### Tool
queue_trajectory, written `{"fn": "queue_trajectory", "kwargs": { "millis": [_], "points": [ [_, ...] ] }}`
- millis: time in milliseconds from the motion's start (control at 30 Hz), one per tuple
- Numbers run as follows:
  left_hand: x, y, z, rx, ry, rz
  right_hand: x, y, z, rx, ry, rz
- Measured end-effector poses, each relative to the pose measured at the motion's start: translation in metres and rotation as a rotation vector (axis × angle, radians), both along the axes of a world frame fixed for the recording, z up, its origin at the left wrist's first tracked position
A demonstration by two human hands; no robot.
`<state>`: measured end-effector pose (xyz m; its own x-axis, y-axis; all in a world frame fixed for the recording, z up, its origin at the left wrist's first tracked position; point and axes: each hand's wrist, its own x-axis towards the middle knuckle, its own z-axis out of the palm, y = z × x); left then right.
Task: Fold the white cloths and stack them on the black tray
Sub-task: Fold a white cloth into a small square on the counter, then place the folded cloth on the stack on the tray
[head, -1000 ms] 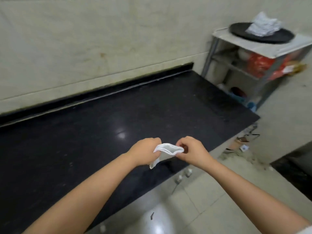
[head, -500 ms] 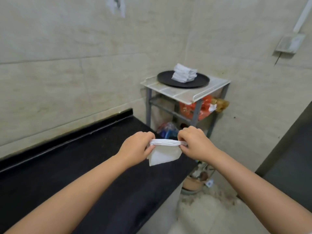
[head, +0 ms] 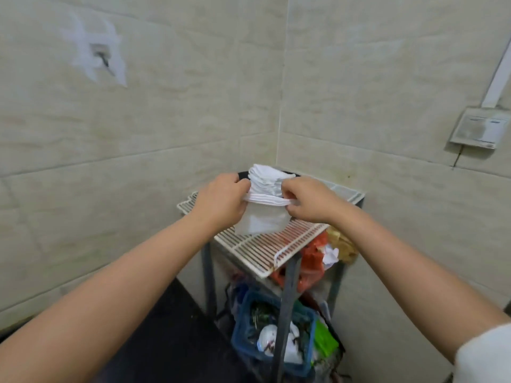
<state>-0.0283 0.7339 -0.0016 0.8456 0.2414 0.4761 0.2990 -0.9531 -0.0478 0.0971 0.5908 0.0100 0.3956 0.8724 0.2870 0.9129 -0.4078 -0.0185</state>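
At the lower left lies the dark worktop [head: 171, 341], its corner reaching toward a metal rack [head: 287, 299] in the corner of the tiled walls. The left hand [head: 221, 201] has its grip curled round the left end of a folded white cloth [head: 262, 219], and the right hand [head: 307, 200] pinches the right end, fingers curled over the top edge. The cloth is stretched between them with its folded top edge running left to right, roughly level, and the rest hanging down flat toward the rack's white slatted shelf [head: 262, 250]. Just behind the hands a stack of folded white cloths [head: 266, 179] sits on the black tray [head: 243, 174], which is mostly hidden. Under the shelf are red and yellow bags [head: 315, 258] and a blue basket [head: 276, 333] of clutter.
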Motion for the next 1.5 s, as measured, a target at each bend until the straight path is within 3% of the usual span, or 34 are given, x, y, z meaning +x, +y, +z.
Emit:
{"fn": "queue_trajectory", "kwargs": {
  "millis": [200,433,633,767,900,1033,1267,1500],
  "points": [
    [0.100,0.004,0.020,0.193,0.097,0.234,0.116,0.030,0.018,0.015,0.023,0.113],
    [0.205,0.006,0.050,0.198,0.021,0.490,0.234,0.066,0.047,0.184,0.069,0.261],
    [0.269,0.031,0.052,0.195,0.036,0.595,0.300,0.115,0.037,0.326,0.067,0.300],
    [0.288,0.049,0.038,0.328,0.067,0.554,0.326,0.142,0.002,0.438,0.068,0.320],
    [0.293,0.058,-0.003,0.232,0.317,0.512,0.335,0.145,-0.047,0.249,0.062,0.406],
    [0.286,0.053,-0.024,0.139,0.456,0.453,0.339,0.137,-0.084,0.079,-0.004,0.485],
    [0.289,0.045,-0.024,0.025,0.400,0.442,0.351,0.131,-0.071,-0.038,0.169,0.487],
    [0.283,0.020,-0.033,-0.126,0.399,0.600,0.343,0.119,-0.056,-0.223,0.107,0.503]
  ]
}}
